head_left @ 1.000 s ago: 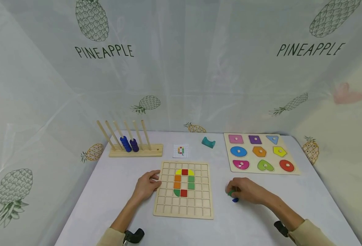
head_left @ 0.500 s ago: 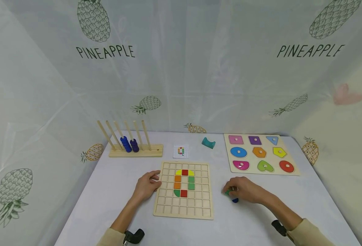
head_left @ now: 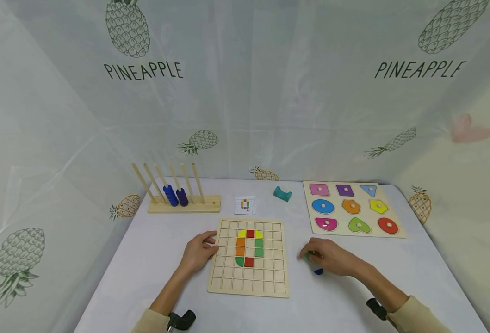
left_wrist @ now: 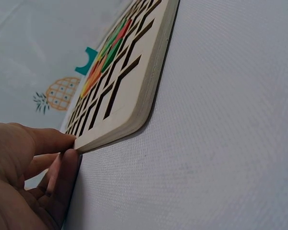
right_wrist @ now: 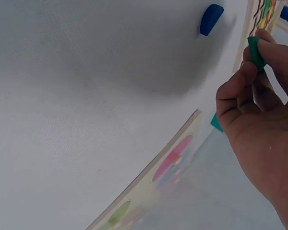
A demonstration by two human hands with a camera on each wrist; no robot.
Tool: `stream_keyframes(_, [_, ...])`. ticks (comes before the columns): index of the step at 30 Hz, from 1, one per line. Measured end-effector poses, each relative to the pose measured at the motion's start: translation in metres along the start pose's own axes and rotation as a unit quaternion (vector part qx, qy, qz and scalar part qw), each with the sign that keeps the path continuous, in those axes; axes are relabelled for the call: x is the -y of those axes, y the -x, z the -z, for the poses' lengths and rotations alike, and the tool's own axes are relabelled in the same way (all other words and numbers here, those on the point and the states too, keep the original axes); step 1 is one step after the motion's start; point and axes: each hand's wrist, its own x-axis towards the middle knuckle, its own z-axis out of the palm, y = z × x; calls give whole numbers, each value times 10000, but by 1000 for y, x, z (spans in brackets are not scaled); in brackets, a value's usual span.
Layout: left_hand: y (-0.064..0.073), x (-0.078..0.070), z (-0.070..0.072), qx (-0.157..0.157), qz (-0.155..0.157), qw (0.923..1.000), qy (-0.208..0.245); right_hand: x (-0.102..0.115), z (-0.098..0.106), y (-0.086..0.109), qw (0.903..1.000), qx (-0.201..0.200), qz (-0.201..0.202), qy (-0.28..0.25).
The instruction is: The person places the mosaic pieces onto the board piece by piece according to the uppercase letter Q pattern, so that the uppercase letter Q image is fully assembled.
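Note:
In the head view my left hand (head_left: 199, 252) rests on the table, fingertips touching the left edge of a wooden grid board (head_left: 267, 277). The left wrist view shows these fingertips against the board's edge (left_wrist: 144, 103). Yellow, red, orange and green tiles sit in the grid, forming a ring. To the right of the board, my right hand (head_left: 330, 255) pinches a small green tile (right_wrist: 255, 52) between thumb and fingers, just above the table. Below that hand lies a dark blue tile (head_left: 319, 271) with a curved side. The green tile's full shape is partly hidden by the fingers.
Behind the board lies a small pattern card (head_left: 245, 205). A peg stand (head_left: 184, 208) with blue and purple beads stands back left. A teal curved block (head_left: 282, 193) lies at the back. A shape puzzle board (head_left: 378, 226) lies back right.
My right hand has moved slightly left and away from me with the green tile, apart from the blue one. The left hand and grid board have not moved.

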Motion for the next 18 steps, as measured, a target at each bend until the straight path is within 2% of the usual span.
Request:
stream_keyframes(11, [0,2,-1,9,-3,10000,-1,7,-3,-5,9998,17,-92,-146])
stream_keyframes(18, [0,1,-1,-9,-22,10000,-28,15,-9,-16,9997,64,-9,-220])
